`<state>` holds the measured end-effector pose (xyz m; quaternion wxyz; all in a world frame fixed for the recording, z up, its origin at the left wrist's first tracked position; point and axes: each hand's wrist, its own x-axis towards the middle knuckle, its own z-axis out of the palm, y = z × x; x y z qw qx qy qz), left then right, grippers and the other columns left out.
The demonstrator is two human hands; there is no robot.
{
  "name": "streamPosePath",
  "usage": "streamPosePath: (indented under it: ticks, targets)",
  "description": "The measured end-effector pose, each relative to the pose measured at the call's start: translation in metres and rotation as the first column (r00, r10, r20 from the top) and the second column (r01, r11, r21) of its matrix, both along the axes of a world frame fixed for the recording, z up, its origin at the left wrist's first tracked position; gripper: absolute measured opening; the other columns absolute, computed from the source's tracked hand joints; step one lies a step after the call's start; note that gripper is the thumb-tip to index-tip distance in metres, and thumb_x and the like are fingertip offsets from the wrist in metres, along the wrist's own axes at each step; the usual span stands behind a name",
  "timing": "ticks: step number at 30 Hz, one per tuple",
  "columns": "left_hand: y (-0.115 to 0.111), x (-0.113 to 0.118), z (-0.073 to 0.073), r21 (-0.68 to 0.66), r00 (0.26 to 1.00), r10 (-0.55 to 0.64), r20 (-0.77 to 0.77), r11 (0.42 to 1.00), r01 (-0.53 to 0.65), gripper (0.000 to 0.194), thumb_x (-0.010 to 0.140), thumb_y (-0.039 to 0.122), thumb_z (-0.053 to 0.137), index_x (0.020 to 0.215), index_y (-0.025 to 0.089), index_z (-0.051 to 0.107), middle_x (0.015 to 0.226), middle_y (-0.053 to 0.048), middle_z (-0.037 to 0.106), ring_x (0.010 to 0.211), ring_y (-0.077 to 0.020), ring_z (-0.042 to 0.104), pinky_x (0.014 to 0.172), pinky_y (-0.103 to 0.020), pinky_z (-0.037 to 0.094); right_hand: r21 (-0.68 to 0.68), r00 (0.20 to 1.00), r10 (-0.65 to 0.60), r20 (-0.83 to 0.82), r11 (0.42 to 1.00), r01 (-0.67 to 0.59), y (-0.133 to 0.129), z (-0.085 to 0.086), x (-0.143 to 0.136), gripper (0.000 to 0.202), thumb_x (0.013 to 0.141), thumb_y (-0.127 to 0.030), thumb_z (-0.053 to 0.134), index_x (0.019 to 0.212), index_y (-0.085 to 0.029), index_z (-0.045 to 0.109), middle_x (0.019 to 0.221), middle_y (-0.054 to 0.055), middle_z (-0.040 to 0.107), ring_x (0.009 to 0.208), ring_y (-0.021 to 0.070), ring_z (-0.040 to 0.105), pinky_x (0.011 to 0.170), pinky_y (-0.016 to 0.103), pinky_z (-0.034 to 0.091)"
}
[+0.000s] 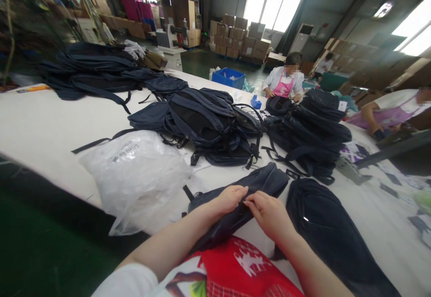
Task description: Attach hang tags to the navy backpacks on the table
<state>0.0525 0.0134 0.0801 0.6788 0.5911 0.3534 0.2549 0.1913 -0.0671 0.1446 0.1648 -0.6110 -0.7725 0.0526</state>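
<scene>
Right in front of me a dark navy backpack [269, 178] lies on the white table [43, 122]. My left hand [232, 198] rests on its upper side with the fingers closed in a pinch. Close beside it, my right hand [269, 211] also pinches with thumb and forefinger. Both sets of fingertips nearly meet over the backpack's fabric; what lies between them is too small to make out. A second navy backpack [323, 220] lies flat to the right of my right hand. Left of my left arm is a heap of clear plastic bags [134, 176].
Navy backpacks [202, 117] are piled mid-table, with more stacks at the far left [97, 68] and right [310, 131]. A blue tape dispenser [256, 102] stands behind. Across the table a person in a pink apron [283, 84] works; another person [387, 113] is at the right.
</scene>
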Motion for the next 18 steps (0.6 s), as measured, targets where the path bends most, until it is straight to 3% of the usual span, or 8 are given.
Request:
streamPosePath:
  ticks: [3,7,11,14,16,18]
  targets:
    - [-0.004,-0.005,0.014,0.182,0.993,-0.013,-0.113,0.983,0.034,0.045,0.086,0.057,0.039,0.061,0.020,0.041,0.056,0.005,0.037,0.057,-0.0116,0.035,0.056,-0.027,0.028,0.110,0.991,-0.134,0.029,0.985,0.130,0.005,0.000,0.008,0.025,0.096,-0.033,0.045,0.087,-0.021,0.065,0.084,0.002,0.069,0.076,0.0165,0.065,0.067,0.028,0.043]
    - [-0.016,-0.019,0.037,0.379,0.978,-0.048,-0.203,0.917,0.124,0.041,0.093,0.046,0.034,0.062,0.019,0.039,0.058,0.005,0.038,0.057,-0.0113,0.036,0.056,-0.026,0.027,0.186,0.971,-0.202,0.126,0.967,0.177,0.011,0.015,0.020,0.030,0.096,-0.037,0.044,0.084,-0.022,0.066,0.083,0.002,0.070,0.072,0.0157,0.064,0.062,0.027,0.040]
    - [-0.033,-0.042,0.050,0.567,0.954,-0.165,-0.252,0.774,0.283,0.041,0.095,0.041,0.033,0.060,0.019,0.032,0.055,0.005,0.032,0.053,-0.0099,0.030,0.055,-0.027,0.022,0.348,0.834,-0.508,0.214,0.838,0.421,0.034,0.038,0.069,0.030,0.094,-0.038,0.046,0.087,-0.020,0.069,0.089,0.007,0.071,0.072,0.0176,0.063,0.059,0.028,0.035]
    - [-0.037,-0.057,0.051,0.635,0.953,-0.194,-0.233,0.712,0.300,0.041,0.096,0.039,0.032,0.060,0.019,0.029,0.057,0.005,0.030,0.054,-0.0101,0.028,0.056,-0.027,0.022,0.220,0.755,-0.626,0.192,0.778,0.589,0.057,0.045,0.116,0.028,0.091,-0.038,0.051,0.089,-0.020,0.071,0.089,0.008,0.072,0.077,0.0212,0.064,0.062,0.029,0.038]
    - [-0.034,-0.063,0.050,0.629,0.960,-0.149,-0.236,0.730,0.267,0.042,0.096,0.039,0.031,0.059,0.020,0.029,0.057,0.005,0.030,0.054,-0.0105,0.029,0.056,-0.027,0.023,0.109,0.789,-0.587,0.181,0.809,0.577,0.063,0.043,0.134,0.028,0.090,-0.039,0.051,0.088,-0.019,0.072,0.087,0.009,0.072,0.080,0.0223,0.064,0.065,0.030,0.040]
    - [-0.029,-0.067,0.051,0.591,0.953,-0.107,-0.284,0.763,0.262,0.043,0.095,0.040,0.035,0.058,0.020,0.032,0.055,0.004,0.032,0.054,-0.0109,0.031,0.056,-0.027,0.024,0.097,0.839,-0.508,0.195,0.861,0.499,0.061,0.039,0.134,0.030,0.090,-0.038,0.049,0.088,-0.019,0.071,0.089,0.009,0.072,0.081,0.0223,0.064,0.069,0.031,0.041]
